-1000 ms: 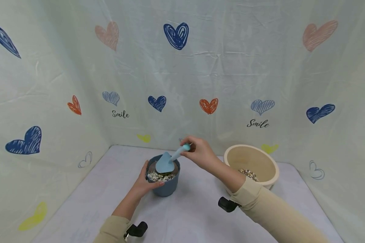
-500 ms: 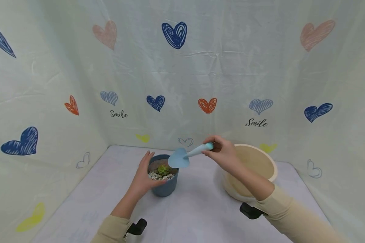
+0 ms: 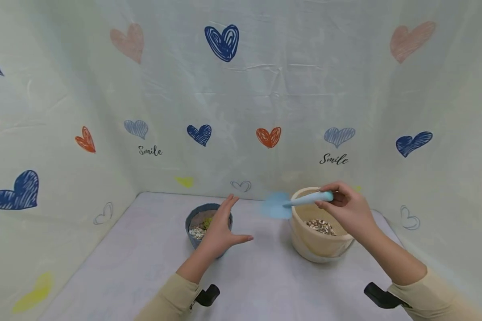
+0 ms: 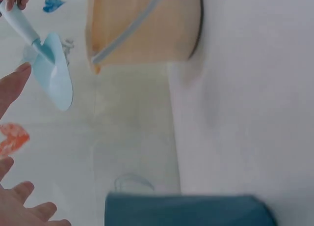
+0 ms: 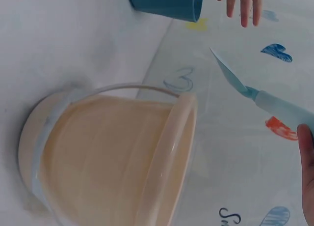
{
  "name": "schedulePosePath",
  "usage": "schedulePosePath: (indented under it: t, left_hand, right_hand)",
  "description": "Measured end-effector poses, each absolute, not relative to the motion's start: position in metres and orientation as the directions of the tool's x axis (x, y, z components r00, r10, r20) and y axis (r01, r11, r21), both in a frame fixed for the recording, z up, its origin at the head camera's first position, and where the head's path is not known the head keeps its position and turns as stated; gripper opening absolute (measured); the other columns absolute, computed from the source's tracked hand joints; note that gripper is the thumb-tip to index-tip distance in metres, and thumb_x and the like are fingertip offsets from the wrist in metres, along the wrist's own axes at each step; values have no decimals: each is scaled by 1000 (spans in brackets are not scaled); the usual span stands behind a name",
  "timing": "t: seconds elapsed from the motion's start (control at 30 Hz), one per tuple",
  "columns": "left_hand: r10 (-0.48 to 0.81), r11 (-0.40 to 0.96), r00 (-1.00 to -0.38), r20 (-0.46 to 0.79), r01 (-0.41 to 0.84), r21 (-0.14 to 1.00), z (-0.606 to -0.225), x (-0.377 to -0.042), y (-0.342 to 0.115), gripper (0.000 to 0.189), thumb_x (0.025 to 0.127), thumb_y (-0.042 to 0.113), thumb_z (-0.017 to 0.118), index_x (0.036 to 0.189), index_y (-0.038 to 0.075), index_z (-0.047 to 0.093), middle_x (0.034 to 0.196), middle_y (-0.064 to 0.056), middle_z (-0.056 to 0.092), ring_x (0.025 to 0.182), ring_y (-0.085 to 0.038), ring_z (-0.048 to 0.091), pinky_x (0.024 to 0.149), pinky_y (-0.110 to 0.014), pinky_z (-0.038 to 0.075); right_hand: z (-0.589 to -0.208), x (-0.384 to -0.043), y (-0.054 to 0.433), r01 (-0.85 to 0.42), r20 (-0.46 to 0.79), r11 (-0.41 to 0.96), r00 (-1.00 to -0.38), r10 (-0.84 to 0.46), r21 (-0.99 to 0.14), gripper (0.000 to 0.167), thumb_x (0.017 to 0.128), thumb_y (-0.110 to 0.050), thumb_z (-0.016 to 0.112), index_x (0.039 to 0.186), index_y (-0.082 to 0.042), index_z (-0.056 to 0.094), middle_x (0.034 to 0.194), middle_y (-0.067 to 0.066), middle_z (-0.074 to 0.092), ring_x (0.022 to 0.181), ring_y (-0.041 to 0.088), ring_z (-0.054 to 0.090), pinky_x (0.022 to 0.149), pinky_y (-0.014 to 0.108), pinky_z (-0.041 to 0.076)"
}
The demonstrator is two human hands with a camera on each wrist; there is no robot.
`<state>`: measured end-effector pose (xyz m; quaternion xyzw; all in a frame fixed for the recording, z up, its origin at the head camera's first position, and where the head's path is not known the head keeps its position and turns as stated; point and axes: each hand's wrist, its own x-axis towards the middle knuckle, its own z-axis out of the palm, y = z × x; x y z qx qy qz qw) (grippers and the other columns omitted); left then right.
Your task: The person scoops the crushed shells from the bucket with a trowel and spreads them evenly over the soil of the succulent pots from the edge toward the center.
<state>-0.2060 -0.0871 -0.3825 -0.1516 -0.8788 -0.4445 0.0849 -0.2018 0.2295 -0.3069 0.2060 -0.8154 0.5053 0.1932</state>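
Observation:
My right hand (image 3: 351,211) pinches the handle end of a light blue toy trowel (image 3: 309,199), whose blade points left beside the cream bucket (image 3: 305,243). Gravel (image 3: 321,226) lies at the bottom of that bucket. My left hand (image 3: 218,234) is spread, thumb and fingers apart, and overlaps the blue pot (image 3: 197,215) in the head view. In the left wrist view the hand holds nothing and the pot (image 4: 186,211) is apart from it. White pebbles and a green succulent (image 3: 206,223) sit in the pot, partly hidden by the left hand.
Both containers stand on a table with a pale cloth (image 3: 152,240). A light curtain (image 3: 241,89) printed with hearts hangs right behind the table and along its sides. The bucket's pale carrying handle (image 5: 132,87) hangs down around its outside.
My right hand has carried the trowel right, from over the pot to beside the bucket. My left hand has let go of the pot and moved slightly right. The head view has shifted a little.

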Motion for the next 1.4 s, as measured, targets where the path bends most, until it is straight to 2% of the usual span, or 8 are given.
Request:
schedulePosePath:
  t: [0.23,0.5,0.6,0.73,0.87,1.1,1.23,1.4]
  left_hand:
    - [275,523,-931,241,355,775,-387,-215,-47,103,71,34,89,154,19,29,160,-4,19,145,-31,21,107,-59,31]
    - [321,535,-935,153,312,785,-397,-226,-11,105,68,35,90,153,17,31,160,-6,22,144,-28,23,110,-51,31]
    - [337,527,-930,147,316,789,-401,-231,-1,104,67,34,91,152,16,33,159,-8,23,144,-29,24,111,-52,30]
    - [372,507,-917,142,329,797,-404,-237,11,103,68,33,91,152,14,33,159,-8,22,144,-30,23,111,-52,28]
    - [391,479,-909,143,334,812,-404,-244,23,100,69,33,90,151,15,35,159,-9,23,144,-30,23,111,-53,28]
    - [377,498,-918,120,310,810,-403,-256,42,96,72,41,86,150,15,37,158,-8,25,143,-29,27,110,-51,30]
    - [355,499,-930,99,278,821,-403,-262,51,94,74,40,85,150,13,38,158,-8,27,143,-29,27,111,-50,30]
    - [326,471,-944,61,218,855,-403,-269,58,92,75,41,84,150,13,38,158,-7,27,143,-29,27,111,-50,29]
  right_hand:
    - [-310,-193,268,-492,539,493,-840,-53,-718,28,84,5,73,109,5,60,100,-7,62,85,-1,65,72,17,54]
    - [-313,-181,294,-401,502,536,-864,48,-743,28,88,-2,71,112,5,59,102,-13,61,88,-6,62,74,11,51]
    - [-316,-180,299,-361,478,559,-875,74,-747,28,89,-6,71,112,4,59,103,-8,60,87,-7,62,74,11,51]
    - [-325,-183,307,-305,435,601,-897,79,-739,29,90,-8,70,114,5,58,107,8,60,84,-9,61,72,10,51]
    - [-332,-190,314,-254,388,654,-919,65,-712,29,90,-5,70,114,7,58,107,20,60,81,-2,63,69,12,51]
    - [-344,-208,315,-194,339,743,-940,47,-640,26,88,-2,70,111,4,60,104,21,60,86,29,65,67,23,54]
    - [-348,-217,315,-193,321,766,-947,19,-613,24,86,-2,72,107,3,61,102,21,62,85,31,64,65,30,54]
    - [-352,-225,315,-199,280,773,-960,-29,-602,22,85,-1,73,105,3,62,97,17,63,80,27,60,62,29,54]
